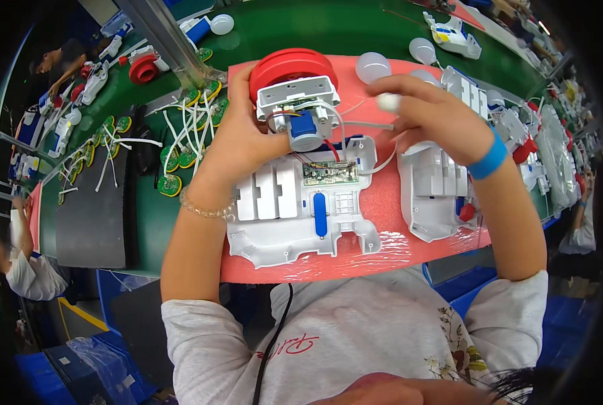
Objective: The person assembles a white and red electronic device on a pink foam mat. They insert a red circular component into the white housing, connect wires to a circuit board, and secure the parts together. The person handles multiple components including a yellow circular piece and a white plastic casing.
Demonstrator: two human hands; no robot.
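My left hand (244, 138) is closed around a red round-backed assembly (293, 71) with a white bracket and a small blue-and-silver motor (305, 131). I hold it just above an open white plastic housing half (267, 236), which has a green circuit board (330, 173) and a blue strip (320, 214). Thin wires run from the assembly toward the board. My right hand (440, 118) hovers to the right with its fingers apart, and one fingertip wears a white cover. Its fingers are close to the end of a white cable (369, 125); any touch is unclear.
A pink foam mat (382, 256) lies under the work. Another white housing half (433, 192) is at the right. White domes (373, 67) stand behind. Small green boards with white cables (190, 128) and a dark panel (92, 229) are left, near a metal post (166, 40).
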